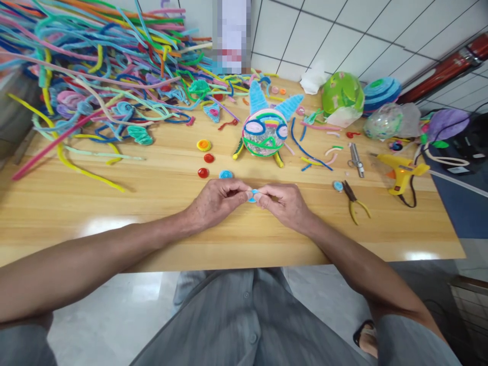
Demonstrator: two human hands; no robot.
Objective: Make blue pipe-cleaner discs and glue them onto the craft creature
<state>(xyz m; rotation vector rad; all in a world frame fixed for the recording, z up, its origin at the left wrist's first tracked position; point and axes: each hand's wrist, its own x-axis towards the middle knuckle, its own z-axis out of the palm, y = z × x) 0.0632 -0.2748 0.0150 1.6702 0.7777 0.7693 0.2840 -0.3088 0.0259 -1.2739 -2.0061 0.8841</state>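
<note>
Centrally pinched: small round blue fuzzy disc [253, 196], grasped between left fingers [240, 196] and right fingers [264, 200], probably to steady both edges.
Standing beyond: round, silvery, blue-eared figure [267, 135] past the fingers, perhaps placed for easy viewing.
Handles nearest: yellow-handled metal pliers [352, 198], right of the fingers on the pale wooden surface [236, 244], seemingly for reach.

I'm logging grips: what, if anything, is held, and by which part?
A small blue piece, its left edge pinched by the left hand, its right by the right hand.
</note>
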